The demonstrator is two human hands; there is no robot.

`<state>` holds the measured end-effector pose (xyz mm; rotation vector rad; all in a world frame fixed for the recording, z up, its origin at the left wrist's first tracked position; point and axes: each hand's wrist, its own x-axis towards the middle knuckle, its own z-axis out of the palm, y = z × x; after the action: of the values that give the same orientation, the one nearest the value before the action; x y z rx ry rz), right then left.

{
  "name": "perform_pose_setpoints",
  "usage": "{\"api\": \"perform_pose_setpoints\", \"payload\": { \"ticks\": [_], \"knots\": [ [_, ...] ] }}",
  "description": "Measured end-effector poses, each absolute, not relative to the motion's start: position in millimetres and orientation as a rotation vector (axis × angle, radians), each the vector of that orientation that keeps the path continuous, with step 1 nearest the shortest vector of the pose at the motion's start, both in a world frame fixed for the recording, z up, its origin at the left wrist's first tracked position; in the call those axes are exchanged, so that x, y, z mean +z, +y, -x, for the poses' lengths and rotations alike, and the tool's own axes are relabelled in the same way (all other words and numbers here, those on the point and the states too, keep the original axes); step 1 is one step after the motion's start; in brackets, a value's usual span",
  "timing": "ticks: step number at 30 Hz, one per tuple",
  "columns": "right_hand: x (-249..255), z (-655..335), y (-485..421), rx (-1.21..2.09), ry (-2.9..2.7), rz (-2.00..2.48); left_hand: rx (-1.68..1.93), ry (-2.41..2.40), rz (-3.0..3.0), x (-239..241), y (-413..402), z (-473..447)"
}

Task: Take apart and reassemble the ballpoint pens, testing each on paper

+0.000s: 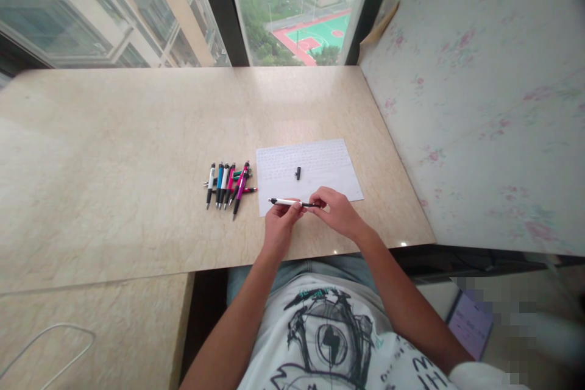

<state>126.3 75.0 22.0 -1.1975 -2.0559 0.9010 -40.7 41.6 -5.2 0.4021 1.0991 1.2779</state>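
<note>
Between my two hands lies a white pen [287,202] with black ends, held level above the near edge of a written sheet of paper [315,190]. My left hand [281,222] pinches the pen's white barrel, thumb on top. At the pen's dark right end, the fingers of my right hand [336,210] are closed around it; the very tip is partly hidden by them. A small black pen cap [298,173] rests on the paper beyond my hands. To the left, several pens in white, blue, pink and purple [239,195] lie in a loose pile, some crossing others.
The beige stone-patterned counter [137,134] runs up to windows at the back. A floral wall [479,103] bounds it on the right. On a lower surface at bottom left lies a white cable [68,325]. A purple item [470,323] sits low at right.
</note>
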Motion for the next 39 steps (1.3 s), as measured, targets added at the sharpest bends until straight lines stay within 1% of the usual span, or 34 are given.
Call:
{"api": "perform_pose_setpoints", "payload": {
  "ticks": [8,14,19,23,32,39],
  "knots": [
    [22.0,-132.2,74.8,0.867,-2.133,1.299,1.287,1.007,-0.411,-2.0,41.1,44.2],
    [21.7,-131.0,74.2,0.929,-1.952,1.244,1.305,0.939,-0.448,-4.7,40.0,48.6],
    [26.8,-127.5,71.7,0.982,-1.884,1.228,1.315,0.923,-0.448,-7.8,40.5,50.2],
    [27.3,-127.0,70.4,1.046,-1.976,1.266,1.315,0.938,-0.44,-8.9,40.4,50.2],
    [25.9,-124.3,68.0,1.083,-1.788,1.28,1.321,0.944,-0.432,-8.6,40.3,48.4],
    [26.5,-125.2,70.7,1.039,-1.845,1.309,1.31,0.959,-0.43,-5.8,40.7,47.9]
  ]
}}
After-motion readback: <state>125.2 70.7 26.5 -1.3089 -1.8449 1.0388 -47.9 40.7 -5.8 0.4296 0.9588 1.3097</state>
